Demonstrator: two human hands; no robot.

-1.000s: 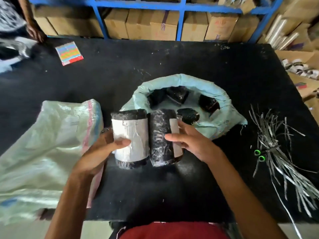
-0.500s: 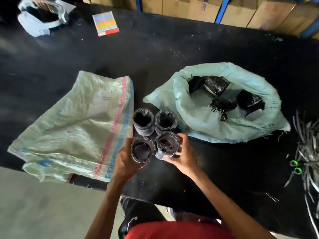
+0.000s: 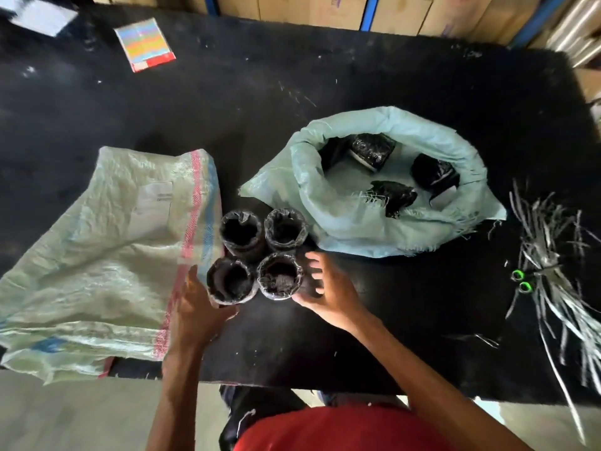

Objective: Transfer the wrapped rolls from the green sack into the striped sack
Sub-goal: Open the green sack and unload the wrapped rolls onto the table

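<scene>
Head view — green sack [image 3: 341, 219] half-hides one wrapped roll [image 3: 395, 194].

The left hand's [image 3: 195, 307] fingertips go out of sight behind the near-left roll [image 3: 231, 281], so whether it grips cannot be told. The four standing rolls [image 3: 285, 231] show only their tops. In the green sack [image 3: 344, 229], the rim covers part of the far roll [image 3: 374, 148]. The striped sack [image 3: 107, 255] runs off the left edge, and its label [image 3: 153, 203] is too small to read. The strips [image 3: 549, 275] are cut by the right edge, the boxes [image 3: 292, 8] by the top.
</scene>
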